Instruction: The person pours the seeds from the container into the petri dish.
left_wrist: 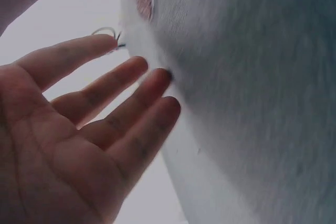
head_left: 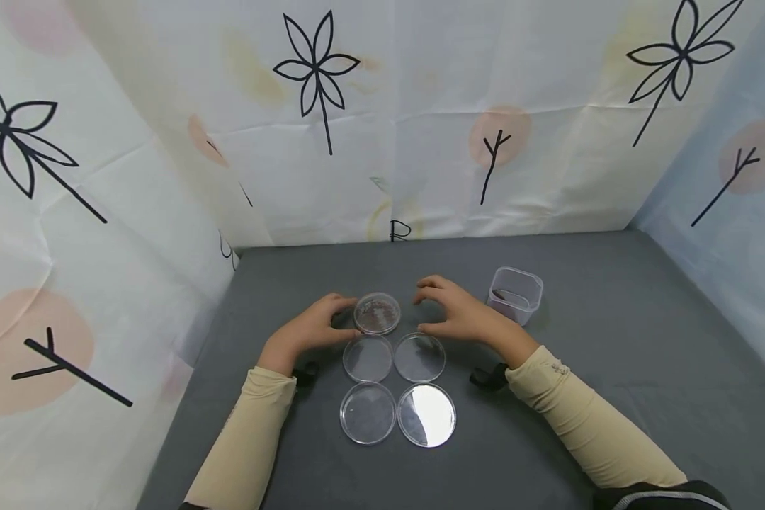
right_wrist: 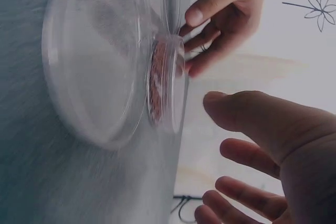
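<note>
A round, clear petri dish with reddish-brown, crumbly contents lies at the far end of a group of dishes. My left hand is at its left side, thumb and fingertips close to the rim; whether they touch cannot be told. In the left wrist view, the fingers are spread and relaxed. On the other side, my right hand stands apart from the dish, fingers loosely bent around nothing. Several clear petri dishes without visible contents, among them one near my right thumb, lie nearer to me.
A clear square plastic tub with something dark inside stands beyond my right wrist. The grey tabletop meets a printed cloth wall at the back and cloth at both sides. One near dish reflects bright light.
</note>
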{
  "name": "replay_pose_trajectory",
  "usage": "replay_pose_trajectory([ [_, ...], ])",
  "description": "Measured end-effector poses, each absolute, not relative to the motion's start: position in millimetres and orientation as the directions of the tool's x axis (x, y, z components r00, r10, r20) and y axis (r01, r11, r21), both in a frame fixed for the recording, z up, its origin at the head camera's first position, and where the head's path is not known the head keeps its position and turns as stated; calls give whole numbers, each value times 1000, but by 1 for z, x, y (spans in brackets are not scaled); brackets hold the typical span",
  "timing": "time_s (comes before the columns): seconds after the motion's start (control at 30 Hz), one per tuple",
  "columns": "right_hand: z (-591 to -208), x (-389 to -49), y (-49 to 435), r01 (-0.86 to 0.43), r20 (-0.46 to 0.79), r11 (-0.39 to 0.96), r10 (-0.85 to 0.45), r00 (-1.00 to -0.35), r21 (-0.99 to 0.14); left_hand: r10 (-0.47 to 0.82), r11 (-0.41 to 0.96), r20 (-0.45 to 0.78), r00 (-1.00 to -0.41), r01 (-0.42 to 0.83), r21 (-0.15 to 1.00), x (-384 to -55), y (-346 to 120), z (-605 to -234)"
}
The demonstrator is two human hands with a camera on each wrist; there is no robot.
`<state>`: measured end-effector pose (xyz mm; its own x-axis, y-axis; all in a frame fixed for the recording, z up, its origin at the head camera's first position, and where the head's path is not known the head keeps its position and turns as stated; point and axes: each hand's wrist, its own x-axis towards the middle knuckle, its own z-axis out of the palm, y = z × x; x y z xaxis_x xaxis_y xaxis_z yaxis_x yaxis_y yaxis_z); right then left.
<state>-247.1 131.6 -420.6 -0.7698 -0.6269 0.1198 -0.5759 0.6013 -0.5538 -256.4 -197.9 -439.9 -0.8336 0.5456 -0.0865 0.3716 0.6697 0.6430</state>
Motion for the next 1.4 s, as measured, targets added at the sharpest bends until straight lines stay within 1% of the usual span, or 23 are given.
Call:
replay_pose_trajectory([
  [0.3,-425,-222,175,-621,269,595,-575,-772,-510,522,722,-133,-843,353,596,-249,-204,-436],
  [0.43,-427,-214,194,-631,339,600,-535,-774,-492,537,717,-108,-836,386,580,-245,-205,-438],
  [0.6,-424,-211,218,-611,401,633,-463,-791,-474,532,709,-106,-840,374,598,-237,-211,-440],
  [0.73,-421,-211,237,-576,439,642,-384,-813,-505,534,709,-114,-837,371,600,-230,-213,-440],
  [0.93,-417,-210,257,-505,423,665,-300,-855,-550,550,681,-83,-831,389,621,-221,-214,-443],
  [1.1,-419,-211,270,-455,405,690,-250,-880,-563,559,676,-57,-828,415,609,-213,-215,-446],
  [1.23,-421,-211,278,-408,362,715,-228,-904,-568,565,665,-31,-825,433,609,-210,-215,-447],
  [1.4,-426,-211,285,-351,290,709,-212,-933,-612,577,629,9,-817,451,633,-208,-211,-449],
])
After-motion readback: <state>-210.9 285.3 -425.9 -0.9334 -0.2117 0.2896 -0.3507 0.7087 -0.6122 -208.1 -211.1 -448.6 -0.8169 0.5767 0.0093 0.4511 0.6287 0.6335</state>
